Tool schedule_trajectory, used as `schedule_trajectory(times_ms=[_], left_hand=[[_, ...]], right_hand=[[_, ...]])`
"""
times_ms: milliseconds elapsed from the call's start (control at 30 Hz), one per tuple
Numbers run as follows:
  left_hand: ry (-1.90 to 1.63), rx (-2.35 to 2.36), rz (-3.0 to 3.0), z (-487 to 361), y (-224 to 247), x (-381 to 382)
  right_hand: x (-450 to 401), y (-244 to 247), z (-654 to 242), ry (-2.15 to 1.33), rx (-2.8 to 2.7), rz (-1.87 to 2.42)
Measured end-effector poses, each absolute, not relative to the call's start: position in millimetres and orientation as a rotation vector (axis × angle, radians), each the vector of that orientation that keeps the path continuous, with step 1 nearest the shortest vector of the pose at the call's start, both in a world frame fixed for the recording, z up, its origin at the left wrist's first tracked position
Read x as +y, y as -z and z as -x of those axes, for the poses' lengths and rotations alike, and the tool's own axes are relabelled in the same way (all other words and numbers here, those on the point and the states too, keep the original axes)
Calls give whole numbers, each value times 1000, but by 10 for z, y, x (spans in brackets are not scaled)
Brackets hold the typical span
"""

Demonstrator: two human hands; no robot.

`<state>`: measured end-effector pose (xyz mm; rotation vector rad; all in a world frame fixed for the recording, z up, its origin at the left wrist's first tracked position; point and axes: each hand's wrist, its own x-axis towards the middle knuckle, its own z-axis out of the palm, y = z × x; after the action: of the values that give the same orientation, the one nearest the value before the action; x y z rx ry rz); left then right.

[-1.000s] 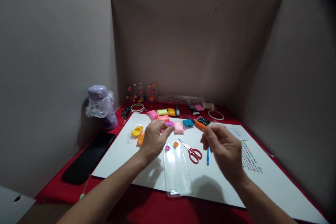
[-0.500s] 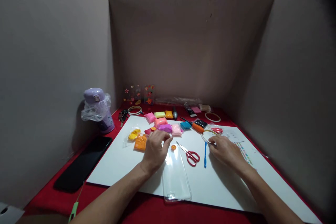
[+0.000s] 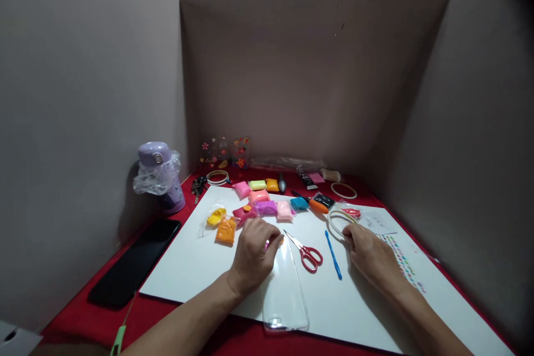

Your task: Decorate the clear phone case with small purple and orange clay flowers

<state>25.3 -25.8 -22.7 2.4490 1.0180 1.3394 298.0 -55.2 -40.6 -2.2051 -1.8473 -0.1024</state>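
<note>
A clear phone case point(image 3: 286, 303) lies lengthwise on a white board point(image 3: 187, 267), its near end at the board's front edge, where the red cloth point(image 3: 217, 339) shows. At the lower left are a green-handled tool point(image 3: 118, 340) and a black phone point(image 3: 136, 264), flat on the cloth.

The left hand point(image 3: 254, 250) hides the upper part of the case. Its grip is pressed together, thumb against forefinger; whether anything is between them cannot be told. A small purple piece point(image 3: 267, 245) and a small orange piece point(image 3: 282, 240) peek out beside it.

Right of the case are red-handled scissors point(image 3: 309, 258), tips towards the left hand, then a slim blue tool point(image 3: 334, 256). The right hand point(image 3: 369, 250) pinches the near rim of a pale hoop point(image 3: 329, 224). Beyond that wrist, partly covered by it, are rows of colourful stickers point(image 3: 403, 261); any lettering is too small to read.

Farther back, a yellow lump point(image 3: 216, 217) in clear wrap and an orange packet point(image 3: 226, 231) sit left of other bright packets point(image 3: 266, 207). An orange-handled tool point(image 3: 319, 206) lies by a black packet point(image 3: 324, 200).

At the back left stands a lilac bottle point(image 3: 155, 153) wrapped in crumpled plastic, near some keys point(image 3: 197, 184). Decorated clear cases point(image 3: 241, 153) stand at the rear; a dark label point(image 3: 307, 181) with illegible pale print lies near a thread spool point(image 3: 330, 174).
</note>
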Motion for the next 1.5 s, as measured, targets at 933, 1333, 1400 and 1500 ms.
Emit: schedule_trajectory(times_ms=[933,1333,1400,1500], left_hand=[[-1375,1006,-2416,-273,288,-208],[-1378,1007,-2414,-279,299,-190],[-1383,1001,-2413,-279,295,-190],[-1384,1008,-2416,-274,291,-191]], right_hand=[[-545,391,-3043,385,-1833,2003],[-522,295,-3135,-258,-1031,1662],[-494,322,-3164,-463,-895,1529],[-451,355,-3184,-584,-852,1436]])
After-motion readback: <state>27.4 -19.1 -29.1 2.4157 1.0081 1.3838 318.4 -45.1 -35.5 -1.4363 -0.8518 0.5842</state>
